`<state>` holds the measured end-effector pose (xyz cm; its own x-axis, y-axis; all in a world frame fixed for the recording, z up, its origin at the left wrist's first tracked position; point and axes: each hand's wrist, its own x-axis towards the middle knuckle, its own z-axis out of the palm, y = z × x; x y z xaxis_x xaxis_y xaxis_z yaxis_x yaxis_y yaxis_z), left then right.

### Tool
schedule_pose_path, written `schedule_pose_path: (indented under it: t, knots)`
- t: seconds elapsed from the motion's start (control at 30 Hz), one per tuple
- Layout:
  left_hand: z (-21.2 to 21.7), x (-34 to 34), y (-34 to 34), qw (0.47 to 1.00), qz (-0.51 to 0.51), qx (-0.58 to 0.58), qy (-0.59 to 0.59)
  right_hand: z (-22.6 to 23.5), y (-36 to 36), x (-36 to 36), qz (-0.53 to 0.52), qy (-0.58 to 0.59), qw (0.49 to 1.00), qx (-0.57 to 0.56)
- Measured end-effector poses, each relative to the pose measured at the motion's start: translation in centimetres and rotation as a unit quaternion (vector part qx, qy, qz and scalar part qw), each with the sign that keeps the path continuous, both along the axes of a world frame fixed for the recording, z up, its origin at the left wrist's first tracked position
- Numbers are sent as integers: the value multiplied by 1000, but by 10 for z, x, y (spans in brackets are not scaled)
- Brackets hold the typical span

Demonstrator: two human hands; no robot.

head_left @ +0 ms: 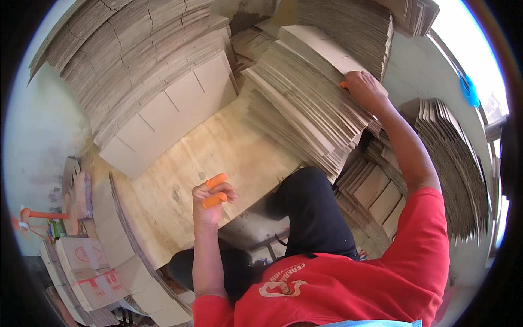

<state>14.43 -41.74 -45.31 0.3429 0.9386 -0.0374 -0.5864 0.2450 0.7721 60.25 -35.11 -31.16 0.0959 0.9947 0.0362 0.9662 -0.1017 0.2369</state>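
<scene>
My right hand [364,88] reaches out to the far right and grips the near end of a slotted cardboard sheet [321,46]. That sheet lies along the back of a leaning stack of cardboard sheets [305,92]. A bit of orange finger cover shows at this hand; its other fingertips are hidden. My left hand [213,201] hovers over the plywood tabletop [190,158] near my lap, holding nothing. Its fingers are loosely bent and apart, with orange covers on two digits. Across the table stands a long row of slotted cardboard sheets [169,111].
More cardboard is piled at the far right [348,22]. Another stack [449,169] leans by the right wall, with loose pieces [376,191] below it. Taped cartons [84,261] stand at lower left, beside an orange-handled tool [46,214]. My knee [313,201] is against the table's near edge.
</scene>
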Motion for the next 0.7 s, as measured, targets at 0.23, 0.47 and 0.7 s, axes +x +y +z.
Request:
schedule_pose_path:
  t: [0.23, 0.47, 0.7]
  knots:
    - [2, -10, 13, 999, 30, -26, 11, 17, 12, 17, 19, 102, 993, 62]
    - [34, -21, 88, 961, 80, 88, 251, 30, -5, 31, 24, -42, 978, 201]
    - [40, -35, 202, 654, 248, 344, 626, 70, -23, -95, 115, 189, 882, 415]
